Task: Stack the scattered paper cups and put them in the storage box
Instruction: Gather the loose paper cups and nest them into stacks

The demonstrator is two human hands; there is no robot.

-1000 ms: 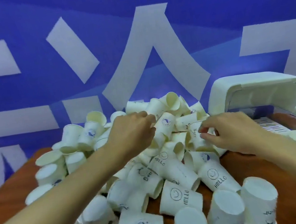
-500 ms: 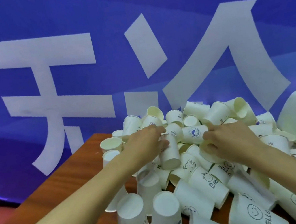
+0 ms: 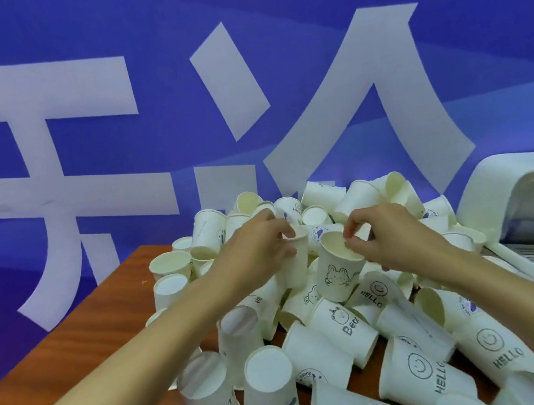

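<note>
A blue backdrop with white characters fills the rear, its lettering cut off by the frame. On the wooden counter, a white storage box sits at far right, partly out of frame, its inside hard to read. The paper cups lie heaped mid-counter, many on their sides or mouth-down. The right hand pinches the rim of a bear-print cup, which is mouth up and tilted left. The left hand curls round a second cup, largely hiding it.
</note>
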